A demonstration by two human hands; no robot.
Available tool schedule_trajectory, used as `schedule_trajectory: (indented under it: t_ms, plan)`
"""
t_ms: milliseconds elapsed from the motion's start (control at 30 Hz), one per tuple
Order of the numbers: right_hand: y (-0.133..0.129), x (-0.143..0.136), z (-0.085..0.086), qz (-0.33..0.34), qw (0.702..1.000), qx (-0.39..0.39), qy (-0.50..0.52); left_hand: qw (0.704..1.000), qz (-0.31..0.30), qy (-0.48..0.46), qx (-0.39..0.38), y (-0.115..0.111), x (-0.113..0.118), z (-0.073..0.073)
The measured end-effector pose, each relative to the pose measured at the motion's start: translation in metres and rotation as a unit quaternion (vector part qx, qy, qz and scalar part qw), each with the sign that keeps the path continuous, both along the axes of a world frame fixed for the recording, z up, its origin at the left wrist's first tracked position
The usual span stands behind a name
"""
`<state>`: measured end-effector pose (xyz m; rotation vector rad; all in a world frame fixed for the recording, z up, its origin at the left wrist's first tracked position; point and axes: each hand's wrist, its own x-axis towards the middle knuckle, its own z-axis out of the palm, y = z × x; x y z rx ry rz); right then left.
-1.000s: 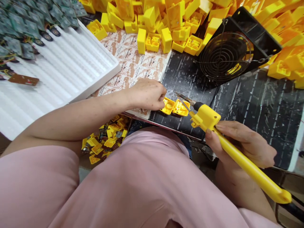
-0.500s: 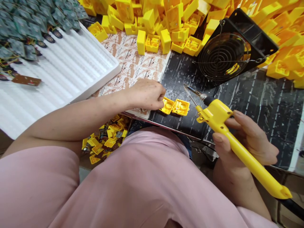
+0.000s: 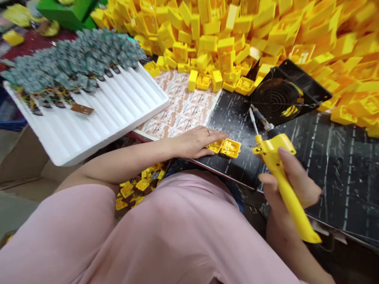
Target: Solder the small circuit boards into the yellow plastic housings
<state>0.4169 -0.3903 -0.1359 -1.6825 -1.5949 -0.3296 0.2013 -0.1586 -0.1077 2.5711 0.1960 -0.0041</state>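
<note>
My left hand (image 3: pixel 197 142) lies at the black bench mat's front edge, fingers stretched over the left half of an opened yellow case (image 3: pixel 215 146). The fingers partly cover that half; whether they press on it I cannot tell. The right half (image 3: pixel 231 148) lies beside it, its inside facing up. My right hand (image 3: pixel 291 179) is wrapped round a yellow soldering tool (image 3: pixel 281 173) above the mat. The tool's metal tip and a thin tube beside it point up and left, towards the black fan.
A black fan (image 3: pixel 275 98) with a wire guard stands behind the tool. Yellow cases (image 3: pixel 207 43) are heaped along the back. At the left, a white foam tray (image 3: pixel 118 114) bears many green circuit boards (image 3: pixel 68 63). More yellow pieces (image 3: pixel 142 183) lie below the bench edge.
The view has shifted, showing more of the tray and heap. My left hand's fingers have gone from curled to stretched over the case. My right hand still holds the tool, now more upright.
</note>
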Motion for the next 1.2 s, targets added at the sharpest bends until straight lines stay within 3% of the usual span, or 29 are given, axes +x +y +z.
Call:
schedule_trajectory:
  t_ms: [67,200,233,300,367,400,533,633,733,867,1067,1200]
  plan:
    - [0.016,-0.001,0.009,0.056,0.996,0.004,-0.072,1.000,-0.009,0.010,-0.023,0.007,-0.017,0.009]
    - [0.034,0.001,0.018,0.117,0.985,-0.027,-0.127,0.981,-0.078,0.170,-0.051,0.047,-0.060,0.054]
    - [0.036,0.001,0.017,0.122,0.984,-0.024,-0.131,0.974,-0.071,0.211,-0.043,0.058,-0.062,0.062]
    - [0.041,0.001,0.010,0.127,0.983,-0.005,-0.134,0.973,0.011,0.230,0.016,0.075,-0.049,0.067]
    - [0.046,-0.001,-0.001,0.121,0.983,0.014,-0.135,0.965,0.163,0.157,0.135,0.087,-0.016,0.061]
    - [0.048,-0.001,-0.007,0.112,0.985,0.011,-0.133,0.956,0.204,0.132,0.162,0.091,0.004,0.054]
    - [0.058,0.000,-0.032,0.104,0.987,0.000,-0.120,0.938,0.273,0.097,0.189,0.100,0.077,0.024]
    - [0.062,0.003,-0.043,0.119,0.985,0.002,-0.123,0.936,0.279,0.073,0.202,0.102,0.097,0.009]
    - [0.063,0.006,-0.047,0.123,0.985,0.009,-0.118,0.940,0.255,0.052,0.221,0.107,0.089,0.003]
    - [0.060,0.009,-0.051,0.138,0.985,0.006,-0.105,0.948,0.196,0.040,0.246,0.106,0.057,0.002]
    - [0.057,0.010,-0.054,0.129,0.984,0.007,-0.122,0.963,0.075,0.033,0.257,0.057,0.012,0.001]
    - [0.060,0.007,-0.051,0.125,0.983,0.000,-0.133,0.960,0.051,-0.011,0.275,0.041,0.003,0.001]
